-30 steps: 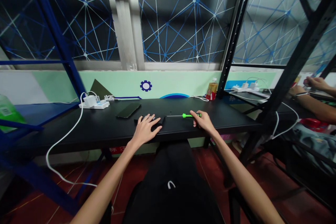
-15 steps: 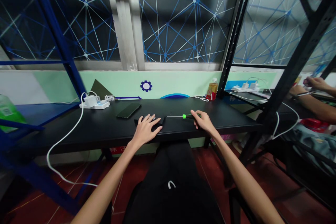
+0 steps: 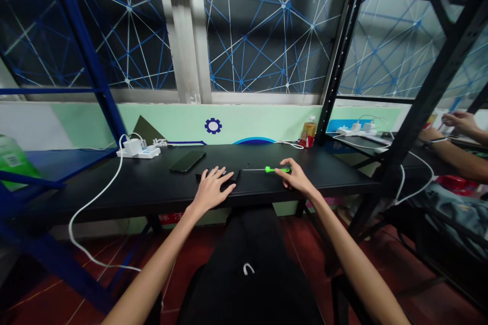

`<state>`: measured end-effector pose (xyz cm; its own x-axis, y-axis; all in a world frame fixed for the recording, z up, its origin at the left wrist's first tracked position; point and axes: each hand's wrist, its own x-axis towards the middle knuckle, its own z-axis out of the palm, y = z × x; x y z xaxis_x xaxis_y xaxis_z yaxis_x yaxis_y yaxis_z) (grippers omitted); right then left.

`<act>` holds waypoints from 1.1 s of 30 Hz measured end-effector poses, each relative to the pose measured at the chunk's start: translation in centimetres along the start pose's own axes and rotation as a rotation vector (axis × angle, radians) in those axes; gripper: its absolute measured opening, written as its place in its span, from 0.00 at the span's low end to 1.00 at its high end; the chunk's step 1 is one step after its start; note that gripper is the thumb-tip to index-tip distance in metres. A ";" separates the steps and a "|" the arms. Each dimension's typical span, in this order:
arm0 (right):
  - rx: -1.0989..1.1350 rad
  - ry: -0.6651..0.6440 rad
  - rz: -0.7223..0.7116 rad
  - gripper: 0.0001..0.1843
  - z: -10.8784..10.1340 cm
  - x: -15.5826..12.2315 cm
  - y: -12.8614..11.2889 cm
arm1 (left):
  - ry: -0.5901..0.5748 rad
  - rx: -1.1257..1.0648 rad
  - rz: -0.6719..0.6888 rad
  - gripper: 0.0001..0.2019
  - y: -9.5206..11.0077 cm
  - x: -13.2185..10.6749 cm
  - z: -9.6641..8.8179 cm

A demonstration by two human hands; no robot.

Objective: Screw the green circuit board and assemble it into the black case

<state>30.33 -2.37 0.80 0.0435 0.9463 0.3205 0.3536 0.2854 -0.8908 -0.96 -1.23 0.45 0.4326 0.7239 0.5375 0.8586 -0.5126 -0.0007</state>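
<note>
My left hand [image 3: 213, 188] lies with its fingers spread over a low black block-like object [image 3: 235, 175] on the black desk, pressing down on it. Most of that object is hidden under the palm and fingers. To the right, my right hand [image 3: 296, 177] has thumb and fingers around the handle of a green screwdriver [image 3: 271, 169]. The screwdriver lies nearly level, its thin shaft pointing left. Its tip reaches the right end of the black object; whether they touch I cannot tell. A tiny dark bit [image 3: 248, 164] rests just behind the shaft.
A dark phone [image 3: 188, 161] lies on the desk [image 3: 152, 188] to the left, near a white power strip [image 3: 139, 151] with a trailing cable. A drink bottle [image 3: 308, 132] stands at the back right. Metal posts flank the desk. Another person's arm [image 3: 450, 150] shows at far right.
My right fingers have shifted on the screwdriver, opening slightly so that more of the green handle shows. My left hand and the black object stay in place.
</note>
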 end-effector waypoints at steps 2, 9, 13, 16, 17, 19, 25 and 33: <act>0.042 -0.014 0.004 0.28 0.0 0.0 0.1 | 0.001 -0.001 0.001 0.23 0.0 0.0 0.0; -0.098 0.087 -0.016 0.26 0.2 0.0 0.2 | 0.007 -0.012 0.001 0.23 0.0 0.1 0.1; -0.020 -0.001 -0.025 0.27 -0.2 0.0 0.2 | 0.015 -0.026 0.004 0.23 -0.1 0.1 0.3; -0.056 0.048 -0.011 0.26 -0.2 0.1 0.1 | 0.022 -0.027 0.007 0.23 -0.2 0.1 0.3; -0.095 0.065 -0.010 0.26 -0.2 0.1 0.0 | 0.022 -0.025 0.008 0.23 -0.2 0.0 0.3; -0.135 0.056 -0.020 0.26 -0.3 0.0 -0.1 | 0.019 -0.016 0.008 0.23 -0.2 0.0 0.3; 0.063 -0.113 -0.021 0.28 -0.4 -0.3 -0.5 | 0.013 -0.024 -0.009 0.23 -0.1 0.1 0.2; -0.303 0.120 -0.091 0.25 0.3 -0.1 -0.1 | 0.010 -0.039 -0.032 0.24 0.0 0.2 0.2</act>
<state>30.00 -2.41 0.72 0.1019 0.8892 0.4460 0.6220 0.2929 -0.7262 -0.84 -0.99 0.44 0.4024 0.7354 0.5452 0.8603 -0.5073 0.0493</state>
